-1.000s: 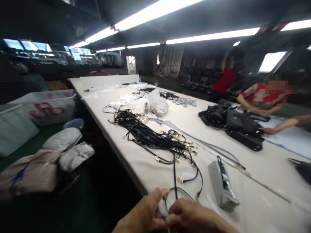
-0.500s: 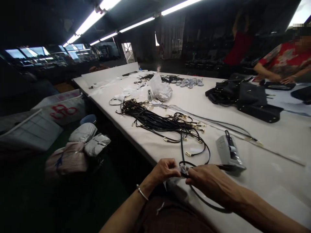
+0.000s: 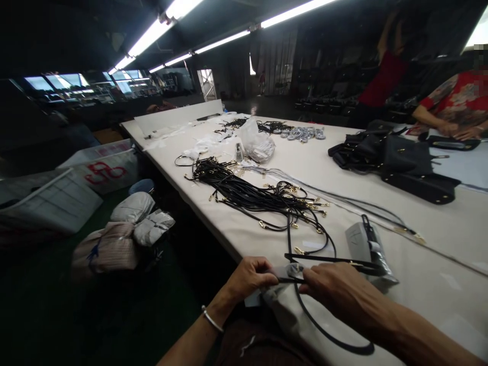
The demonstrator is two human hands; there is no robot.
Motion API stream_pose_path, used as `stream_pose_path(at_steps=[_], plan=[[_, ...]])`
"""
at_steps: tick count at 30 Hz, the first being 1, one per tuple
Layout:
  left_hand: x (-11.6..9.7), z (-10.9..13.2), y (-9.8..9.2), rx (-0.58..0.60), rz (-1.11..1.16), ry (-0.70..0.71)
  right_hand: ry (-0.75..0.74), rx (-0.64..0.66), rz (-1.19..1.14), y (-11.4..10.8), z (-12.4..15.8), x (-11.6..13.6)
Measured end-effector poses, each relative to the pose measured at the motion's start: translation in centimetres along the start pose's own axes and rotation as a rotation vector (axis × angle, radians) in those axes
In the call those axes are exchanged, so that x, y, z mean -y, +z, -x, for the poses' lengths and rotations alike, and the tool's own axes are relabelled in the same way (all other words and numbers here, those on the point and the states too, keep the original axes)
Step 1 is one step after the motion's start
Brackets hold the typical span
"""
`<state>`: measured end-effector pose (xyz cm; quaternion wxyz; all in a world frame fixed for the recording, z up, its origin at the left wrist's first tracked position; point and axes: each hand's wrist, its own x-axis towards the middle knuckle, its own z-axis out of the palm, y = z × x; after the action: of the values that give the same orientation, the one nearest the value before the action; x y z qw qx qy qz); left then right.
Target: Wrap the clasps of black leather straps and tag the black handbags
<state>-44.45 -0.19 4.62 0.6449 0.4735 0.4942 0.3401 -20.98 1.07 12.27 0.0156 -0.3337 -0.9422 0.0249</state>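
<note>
Near the table's front edge, my left hand [image 3: 251, 278] is closed, thumb and fingers pinching one end of a translucent plastic film [image 3: 281, 273]. My right hand [image 3: 335, 284] faces it, closed around a black strap [image 3: 318, 325] whose loop hangs over the edge. Between the hands, the film lies over a greyish part of the strap, perhaps a buckle; its details are too small to make out. Just beyond lies a pile of thin black straps [image 3: 247, 190] with gold-coloured clasps. A grey-white dispenser-like box [image 3: 358, 241] stands to the right of my hands.
The white-covered table [image 3: 213, 223] also carries black bags [image 3: 404, 157], a clear plastic bag [image 3: 255, 142] and grey coiled straps [image 3: 303, 133]. A co-worker in a red top [image 3: 457, 104] has both hands at the bags. Wrapped bundles [image 3: 131, 216] and white bins [image 3: 57, 198] stand left on the floor.
My hands have drawn slightly apart, and more of the film shows between them. A black strap now lies across, just beyond my right hand. The view has shifted slightly.
</note>
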Motion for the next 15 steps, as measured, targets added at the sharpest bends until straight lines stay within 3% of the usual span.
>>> stream_pose_path(at_steps=[5,11,15], plan=[[0.6,0.2,0.3,-0.002,-0.005,0.008,-0.034,0.002,0.067,0.0,-0.2,0.3],[-0.6,0.7,0.9,-0.061,-0.169,0.213,-0.006,0.139,0.048,-0.2,-1.9,0.7],[-0.3,0.5,1.0,-0.077,-0.174,0.180,0.035,0.155,0.015,-0.2,-2.4,0.2]])
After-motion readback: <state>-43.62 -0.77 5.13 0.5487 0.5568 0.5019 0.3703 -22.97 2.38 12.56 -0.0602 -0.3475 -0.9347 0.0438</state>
